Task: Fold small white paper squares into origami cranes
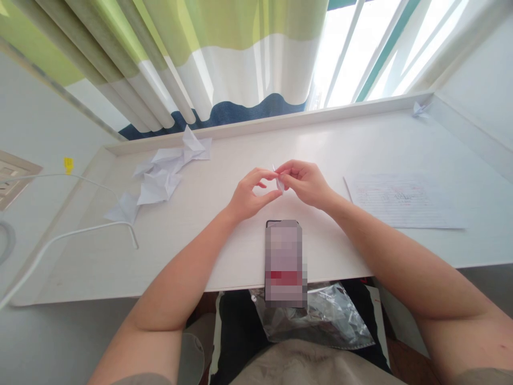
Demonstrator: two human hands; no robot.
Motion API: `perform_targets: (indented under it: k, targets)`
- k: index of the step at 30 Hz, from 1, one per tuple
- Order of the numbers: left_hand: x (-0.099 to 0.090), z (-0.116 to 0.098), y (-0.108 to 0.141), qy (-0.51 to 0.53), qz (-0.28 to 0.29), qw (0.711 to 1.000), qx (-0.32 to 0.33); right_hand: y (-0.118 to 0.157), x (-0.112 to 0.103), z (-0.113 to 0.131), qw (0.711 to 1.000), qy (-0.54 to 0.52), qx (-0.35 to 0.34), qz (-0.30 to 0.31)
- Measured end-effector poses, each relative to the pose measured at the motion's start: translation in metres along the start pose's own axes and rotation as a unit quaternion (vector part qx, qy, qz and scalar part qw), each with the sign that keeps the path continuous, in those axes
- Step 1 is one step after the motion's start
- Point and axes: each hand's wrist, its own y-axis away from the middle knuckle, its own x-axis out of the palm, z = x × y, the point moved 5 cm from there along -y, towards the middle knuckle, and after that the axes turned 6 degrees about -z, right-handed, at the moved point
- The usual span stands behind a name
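A small folded piece of white paper (280, 183) is held between both hands, above the middle of the white desk. My left hand (253, 193) pinches its left side, the thumb at the lower edge and the index finger near the top. My right hand (304, 181) grips it from the right between thumb and fingers. The paper's exact folded shape is mostly hidden by the fingers. Below the hands a phone (284, 256) lies at the desk's front edge, its screen blurred out.
Several folded white papers (160, 184) lie at the left, beside a white cable (92, 231). Written sheets (401, 200) rest at the right. A small folded paper (420, 110) sits in the back right corner. A clear plastic bag (328, 315) lies on the lap.
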Motion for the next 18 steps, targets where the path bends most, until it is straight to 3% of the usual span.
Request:
perform_targets:
  k: [7, 11, 18]
  targets:
    - [0.011, 0.014, 0.004, 0.192, 0.010, 0.971, -0.145, -0.001, -0.001, 0.000, 0.999, -0.026, 0.009, -0.023]
    - [0.012, 0.015, 0.003, 0.218, 0.011, 0.962, -0.164, 0.001, -0.001, 0.003, 0.999, -0.034, 0.016, -0.011]
    - [0.007, 0.015, 0.001, 0.178, -0.009, 0.973, -0.145, 0.001, 0.000, 0.001, 0.998, -0.052, 0.019, 0.016]
